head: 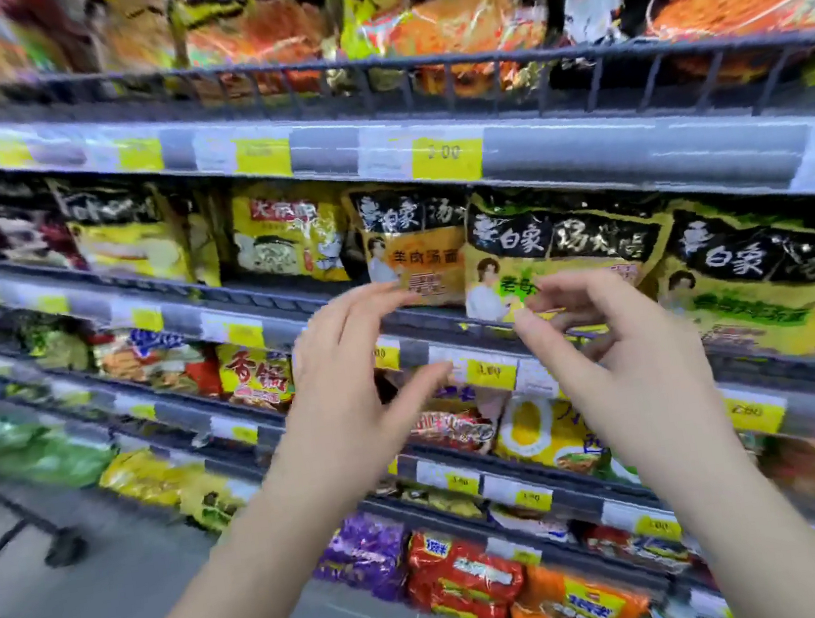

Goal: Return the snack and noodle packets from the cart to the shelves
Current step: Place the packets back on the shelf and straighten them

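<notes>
Far left, low: a dark frame and a wheel, likely the cart (64, 548). No packets show in it from this angle.

Middle shelf (178, 315), front faces I can count:
- 1 black-top packet (126, 237)
- 1 yellow packet (282, 237)
- 1 orange packet (419, 255)
- 1 green packet (558, 252)
- 1 second green packet (764, 282)

That's 5. The last three share one brand header (1 orange, 2 green). Further left is too blurred to count.

Hands: 2, both in front of this shelf.
- Left hand (346, 368): open, fingers spread, holds nothing. Its fingertips are at the orange packet's lower edge.
- Right hand (628, 347): fingers curled in front of the green packet's bottom edge. Can't tell whether it's pinching the film or just clear of it.

The green packet overlaps the orange one's right side and sits on the shelf at the front rail. My guess is it's the one being seated.

Handling (judgement):
- Light. Thin glossy film over a brittle noodle block.
- The skin is soft and crinkly and the core is stiff, so a hard squeeze would likely crack it.
- The film looks slippery, so don't rely on a one-finger pinch.
- Hold it by both side edges or the bottom seam, with flat fingers on the face.
- Push it back upright behind the rail and square it with its neighbours.
</notes>
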Available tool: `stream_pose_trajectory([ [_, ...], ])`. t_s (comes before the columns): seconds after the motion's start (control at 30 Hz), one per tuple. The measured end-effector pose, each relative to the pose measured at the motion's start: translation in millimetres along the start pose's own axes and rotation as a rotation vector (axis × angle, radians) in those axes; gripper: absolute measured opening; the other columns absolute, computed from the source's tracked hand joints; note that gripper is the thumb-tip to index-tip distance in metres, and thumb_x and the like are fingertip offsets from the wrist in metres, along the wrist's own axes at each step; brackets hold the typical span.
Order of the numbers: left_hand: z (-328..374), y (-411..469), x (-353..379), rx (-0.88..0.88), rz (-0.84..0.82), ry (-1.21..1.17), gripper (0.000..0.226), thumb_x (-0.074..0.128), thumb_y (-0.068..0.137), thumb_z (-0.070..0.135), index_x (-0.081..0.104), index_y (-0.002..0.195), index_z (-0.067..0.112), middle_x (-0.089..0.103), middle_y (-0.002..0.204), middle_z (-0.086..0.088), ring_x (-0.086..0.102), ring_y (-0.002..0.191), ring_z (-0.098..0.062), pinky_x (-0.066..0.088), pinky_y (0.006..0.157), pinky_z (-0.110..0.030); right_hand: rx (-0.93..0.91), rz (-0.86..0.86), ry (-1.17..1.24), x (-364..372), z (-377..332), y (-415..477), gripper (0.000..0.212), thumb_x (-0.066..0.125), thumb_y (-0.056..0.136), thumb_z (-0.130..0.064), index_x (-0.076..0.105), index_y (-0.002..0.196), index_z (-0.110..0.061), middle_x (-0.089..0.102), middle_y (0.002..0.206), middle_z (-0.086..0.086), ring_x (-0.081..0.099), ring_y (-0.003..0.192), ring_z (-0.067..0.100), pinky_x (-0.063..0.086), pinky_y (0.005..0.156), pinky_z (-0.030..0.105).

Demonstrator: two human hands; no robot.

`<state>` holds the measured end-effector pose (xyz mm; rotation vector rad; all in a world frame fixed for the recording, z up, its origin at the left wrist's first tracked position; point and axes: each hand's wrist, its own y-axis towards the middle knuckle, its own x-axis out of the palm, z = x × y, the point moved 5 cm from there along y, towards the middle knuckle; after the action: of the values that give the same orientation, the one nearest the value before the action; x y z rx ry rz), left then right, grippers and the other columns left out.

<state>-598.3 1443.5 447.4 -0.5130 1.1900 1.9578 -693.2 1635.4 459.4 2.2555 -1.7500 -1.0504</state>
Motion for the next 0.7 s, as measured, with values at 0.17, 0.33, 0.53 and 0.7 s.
stream_pose_trajectory([
  [0.17,-35,-12,-58,-0.199,-0.016,0.017,0.060,0.070,0.090,0.044,0.049,0.141,0.021,0.048,0.132,0.011,0.040,0.126,-0.006,0.027,0.099,-0.017,0.025,-0.011,0.077,36,-29,8,0.023,0.074,0.091,-0.036,0.067,0.112,-0.028,0.072,0.096,-0.019,0.067,0.088,0.000,0.051,0.073,0.017],
  [0.33,-86,0,-87,-0.259,-0.048,-0.047,0.064,0.069,0.090,0.048,0.046,0.145,0.024,0.049,0.141,0.008,0.044,0.132,-0.011,0.036,0.103,-0.026,0.062,0.006,0.050,73,-46,14,0.021,0.074,0.092,-0.034,0.064,0.110,-0.031,0.070,0.093,-0.020,0.065,0.087,-0.004,0.051,0.075,0.015],
  [0.53,-151,22,-109,-0.212,-0.102,-0.173,0.058,0.068,0.090,0.047,0.050,0.139,0.025,0.052,0.132,0.014,0.046,0.126,-0.001,0.036,0.104,-0.023,0.143,0.101,-0.057,116,-63,21,0.021,0.075,0.092,-0.033,0.063,0.109,-0.029,0.070,0.097,-0.017,0.063,0.090,-0.006,0.044,0.071,0.001],
  [0.7,-179,44,-96,-0.178,-0.213,-0.340,0.057,0.071,0.087,0.050,0.053,0.136,0.025,0.058,0.132,0.014,0.052,0.124,-0.001,0.042,0.110,-0.028,0.227,0.218,-0.147,130,-78,16,0.022,0.074,0.093,-0.034,0.064,0.110,-0.026,0.071,0.099,-0.016,0.063,0.090,-0.009,0.043,0.070,-0.001],
])
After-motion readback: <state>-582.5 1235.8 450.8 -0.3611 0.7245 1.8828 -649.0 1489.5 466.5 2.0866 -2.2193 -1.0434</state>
